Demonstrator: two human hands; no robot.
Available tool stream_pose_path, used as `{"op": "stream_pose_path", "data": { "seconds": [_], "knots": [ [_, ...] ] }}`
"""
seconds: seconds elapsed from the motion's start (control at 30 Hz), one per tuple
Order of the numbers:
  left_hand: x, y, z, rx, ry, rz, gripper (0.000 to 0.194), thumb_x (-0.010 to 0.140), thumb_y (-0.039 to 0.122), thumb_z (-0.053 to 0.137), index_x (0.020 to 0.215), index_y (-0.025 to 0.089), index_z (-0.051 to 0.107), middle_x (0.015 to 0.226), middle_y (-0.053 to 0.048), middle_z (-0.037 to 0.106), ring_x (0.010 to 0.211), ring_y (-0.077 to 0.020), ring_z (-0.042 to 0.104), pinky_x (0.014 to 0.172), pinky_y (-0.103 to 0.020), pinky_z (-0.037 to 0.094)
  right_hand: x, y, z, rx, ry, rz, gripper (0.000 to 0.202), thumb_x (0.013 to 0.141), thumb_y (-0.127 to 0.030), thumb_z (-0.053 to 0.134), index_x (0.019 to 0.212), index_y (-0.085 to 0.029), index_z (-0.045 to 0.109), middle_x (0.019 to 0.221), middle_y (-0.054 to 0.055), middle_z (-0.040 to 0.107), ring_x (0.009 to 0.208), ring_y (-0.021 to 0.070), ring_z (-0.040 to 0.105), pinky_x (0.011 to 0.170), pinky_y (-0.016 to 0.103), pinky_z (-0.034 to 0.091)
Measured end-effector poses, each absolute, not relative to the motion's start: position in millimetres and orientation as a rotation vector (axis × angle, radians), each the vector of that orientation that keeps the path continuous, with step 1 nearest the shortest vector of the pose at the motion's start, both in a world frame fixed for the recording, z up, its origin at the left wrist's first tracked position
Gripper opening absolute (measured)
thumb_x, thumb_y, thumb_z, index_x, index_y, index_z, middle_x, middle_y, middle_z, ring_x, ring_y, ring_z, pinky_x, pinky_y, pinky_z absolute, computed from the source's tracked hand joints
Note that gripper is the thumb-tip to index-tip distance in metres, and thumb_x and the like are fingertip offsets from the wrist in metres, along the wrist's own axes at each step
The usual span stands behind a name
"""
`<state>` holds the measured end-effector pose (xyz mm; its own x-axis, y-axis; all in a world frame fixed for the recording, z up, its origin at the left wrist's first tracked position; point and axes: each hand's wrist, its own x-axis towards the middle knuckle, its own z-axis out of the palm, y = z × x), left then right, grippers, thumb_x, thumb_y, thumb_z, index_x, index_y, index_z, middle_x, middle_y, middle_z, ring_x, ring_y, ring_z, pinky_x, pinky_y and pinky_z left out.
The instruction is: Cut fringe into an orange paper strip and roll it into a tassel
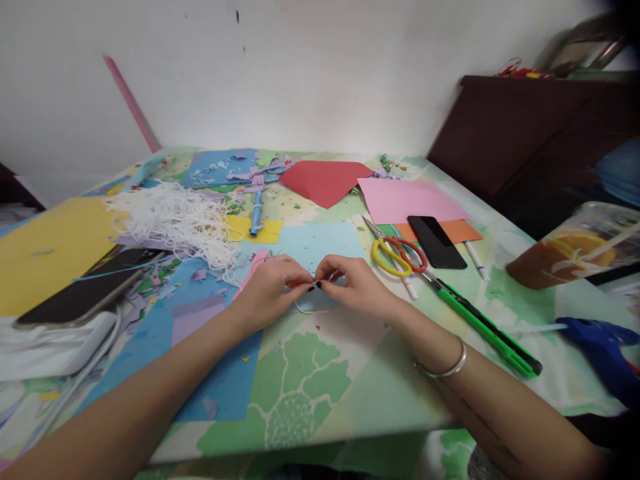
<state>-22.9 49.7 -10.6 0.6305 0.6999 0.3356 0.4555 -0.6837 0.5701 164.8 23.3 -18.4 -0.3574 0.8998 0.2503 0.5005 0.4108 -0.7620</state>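
Observation:
My left hand (273, 287) and my right hand (353, 283) meet fingertip to fingertip over the middle of the table. Both pinch a short piece of white string, and its loose end (313, 312) curls out below the fingers. How the string runs between the fingertips is too small to make out. Under the hands lie a light blue sheet (325, 239) and the patterned tablecloth (305, 400). Left of them sits a tangled heap of white string (173, 220). Close by on the right are scissors (395, 257) with one yellow and one red handle loop.
A green utility knife (487, 327), a black phone (437, 241), a blue glue gun (600, 353) and a plastic cup of drink (575, 247) lie to the right. Another phone (90, 287) rests on a white device (60, 343) at left. Coloured paper and scraps surround a red sheet (325, 180).

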Motion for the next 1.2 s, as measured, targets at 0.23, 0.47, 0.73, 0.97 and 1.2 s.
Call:
{"op": "stream_pose_path", "data": {
  "seconds": [0.23,0.47,0.73,0.97,1.2],
  "knots": [
    [-24.4,49.4,-8.1,2.170,0.941,0.819,0.008,0.071,0.015,0.065,0.069,0.018,0.072,0.073,-0.005,0.070,0.074,-0.0181,0.060,0.070,-0.030,0.044,162.4,22.3,-17.6,-1.149,-1.877,0.923,0.010,0.071,-0.010,0.052,0.074,-0.017,0.059,0.075,0.000,0.062,0.070,0.0135,0.057,0.065,0.026,0.044],
    [-23.7,50.2,-4.1,2.042,0.999,0.768,0.009,0.069,0.018,0.065,0.064,0.020,0.072,0.070,-0.003,0.070,0.068,-0.0178,0.059,0.070,-0.032,0.042,163.0,23.9,-10.5,-1.054,-1.699,1.165,0.013,0.064,-0.013,0.049,0.074,-0.016,0.057,0.067,-0.001,0.056,0.061,0.0115,0.051,0.057,0.024,0.040],
    [-23.4,51.1,-3.8,2.001,0.981,0.734,0.010,0.069,0.025,0.066,0.069,0.021,0.075,0.070,-0.003,0.073,0.066,-0.0168,0.060,0.063,-0.029,0.045,167.4,23.1,-3.4,-0.991,-1.605,1.403,0.018,0.058,-0.017,0.047,0.072,-0.016,0.059,0.055,-0.003,0.049,0.051,0.0108,0.042,0.049,0.024,0.030],
    [-23.3,50.9,-0.9,2.053,0.988,0.801,0.010,0.069,0.026,0.066,0.066,0.019,0.073,0.064,-0.001,0.070,0.058,-0.0132,0.058,0.060,-0.026,0.044,164.5,25.3,-9.4,-1.063,-1.583,1.396,0.015,0.071,-0.030,0.058,0.074,-0.015,0.059,0.066,0.000,0.055,0.061,0.0134,0.048,0.058,0.026,0.035],
    [-23.2,47.0,-2.5,2.225,1.021,1.029,0.008,0.071,0.022,0.064,0.066,0.018,0.070,0.064,-0.004,0.065,0.063,-0.0156,0.057,0.062,-0.028,0.043,158.3,23.8,-17.6,-1.045,-1.561,1.325,0.034,0.069,-0.044,0.071,0.081,-0.016,0.056,0.076,0.001,0.058,0.068,0.0139,0.051,0.061,0.025,0.038]
  ]
}}
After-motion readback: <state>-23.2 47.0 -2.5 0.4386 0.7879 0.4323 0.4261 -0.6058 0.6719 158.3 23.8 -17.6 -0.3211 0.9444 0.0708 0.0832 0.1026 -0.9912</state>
